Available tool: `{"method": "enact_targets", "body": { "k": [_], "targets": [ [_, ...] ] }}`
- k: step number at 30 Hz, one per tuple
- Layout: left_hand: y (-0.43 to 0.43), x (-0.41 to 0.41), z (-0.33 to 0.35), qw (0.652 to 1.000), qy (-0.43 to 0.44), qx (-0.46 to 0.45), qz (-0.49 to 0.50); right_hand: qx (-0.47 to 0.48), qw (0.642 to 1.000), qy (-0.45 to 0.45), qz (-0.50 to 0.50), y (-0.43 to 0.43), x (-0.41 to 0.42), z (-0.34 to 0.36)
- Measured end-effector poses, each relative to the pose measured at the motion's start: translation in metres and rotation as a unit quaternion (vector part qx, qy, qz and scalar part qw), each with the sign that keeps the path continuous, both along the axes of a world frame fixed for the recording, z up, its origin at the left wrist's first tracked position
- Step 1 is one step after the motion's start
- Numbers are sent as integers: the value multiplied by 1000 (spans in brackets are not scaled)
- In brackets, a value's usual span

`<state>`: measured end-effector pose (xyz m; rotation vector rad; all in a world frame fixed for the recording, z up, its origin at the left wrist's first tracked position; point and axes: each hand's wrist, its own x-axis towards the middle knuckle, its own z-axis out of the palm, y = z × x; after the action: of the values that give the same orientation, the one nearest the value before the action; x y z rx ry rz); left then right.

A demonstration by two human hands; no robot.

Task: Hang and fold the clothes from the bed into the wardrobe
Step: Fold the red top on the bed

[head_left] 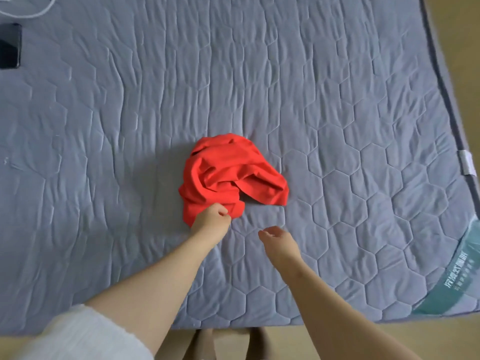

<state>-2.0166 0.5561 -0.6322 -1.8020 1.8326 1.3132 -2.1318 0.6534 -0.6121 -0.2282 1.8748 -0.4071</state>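
Location of the red garment (231,175): crumpled in a loose heap on the bed (337,100), about mid-width and closer to the near edge than to the far one. Only garment in view. Type not determinable from the folds.

Position of the left hand (211,215): at the near-left corner of the heap, touching it. Grip pinching a fold of the red cloth between thumb and curled fingers. Probable reason: securing one edge first, so that the heap can be lifted and shaken open.

Position of the right hand (276,239): just right of the left hand, near the cloth but apart from it, over the quilted cover. Grip spread loosely, fingers relaxed, holding nothing. Probable reason: readiness for a second hold point, since opening a crumpled piece calls for two.

Judged step: pick-up under way; folding or hanging not yet begun. Wardrobe out of view.

Surroundings, all well apart from the garment:
- dark flat object (9,45) at the far left;
- white cord (39,13) beyond it;
- white tag (467,162) on the right edge of the bed;
- teal label (452,276) at the near-right corner.
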Motion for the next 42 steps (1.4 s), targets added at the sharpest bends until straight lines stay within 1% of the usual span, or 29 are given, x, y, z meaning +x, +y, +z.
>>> {"method": "enact_targets", "body": {
  "k": [1, 2, 3, 4, 5, 7, 8, 10, 12, 14, 17, 19, 21, 24, 25, 28, 30, 33, 34, 35, 38, 42],
  "targets": [
    [1, -5, -8, 990, -7, -103, -93, -2, 997, 35, 69, -4, -4, -13],
    [2, -10, -15, 958, 14, -227, -175, -13, 988, 79, 132, -9, -7, -26],
    [1, -13, -22, 916, 29, -329, -227, -31, 976, 126, 176, -15, -11, -38],
    [-2, -18, -28, 884, 29, -393, -253, -54, 962, 177, 200, -22, -13, -48],
    [-7, -22, -36, 865, 9, -426, -266, -78, 946, 230, 215, -30, -16, -57],
    [-17, -26, -51, 860, -48, -427, -277, -108, 915, 307, 240, -45, -19, -75],
    [-23, -26, -60, 856, -70, -425, -285, -116, 903, 325, 255, -53, -20, -85],
    [-33, -23, -78, 862, -98, -400, -295, -114, 889, 328, 299, -65, -22, -104],
    [-41, -18, -94, 871, -104, -379, -295, -97, 879, 309, 350, -72, -25, -122],
    [-45, -10, -107, 867, -102, -386, -299, -84, 868, 300, 387, -78, -28, -135],
    [-48, 0, -115, 848, -75, -421, -312, -96, 854, 346, 377, -83, -26, -142],
    [-49, 5, -111, 853, -43, -424, -301, -103, 861, 343, 362, -82, -25, -140],
    [-49, 9, -103, 873, -9, -395, -286, -113, 881, 305, 344, -77, -24, -135],
    [-46, 16, -89, 923, 33, -296, -246, -118, 929, 217, 275, -68, -17, -115],
    [-44, 21, -82, 934, 43, -268, -234, -117, 941, 193, 251, -65, -14, -104],
    [-37, 37, -54, 950, 72, -207, -224, -98, 961, 147, 213, -50, -3, -69],
    [-27, 49, -31, 953, 80, -182, -226, -73, 962, 133, 226, -35, 5, -42],
    [-10, 66, 3, 944, 46, -146, -293, -49, 952, 112, 280, -16, 20, 3],
    [-5, 71, 14, 943, 34, -133, -302, -49, 949, 109, 292, -11, 23, 17],
    [-1, 76, 26, 946, 20, -123, -298, -44, 947, 108, 299, -8, 27, 32],
    [1, 86, 70, 963, -8, -121, -239, -50, 947, 124, 292, -3, 31, 76],
    [-7, 93, 132, 967, -16, -144, -208, -70, 943, 162, 282, -2, 35, 132]
  ]
}}
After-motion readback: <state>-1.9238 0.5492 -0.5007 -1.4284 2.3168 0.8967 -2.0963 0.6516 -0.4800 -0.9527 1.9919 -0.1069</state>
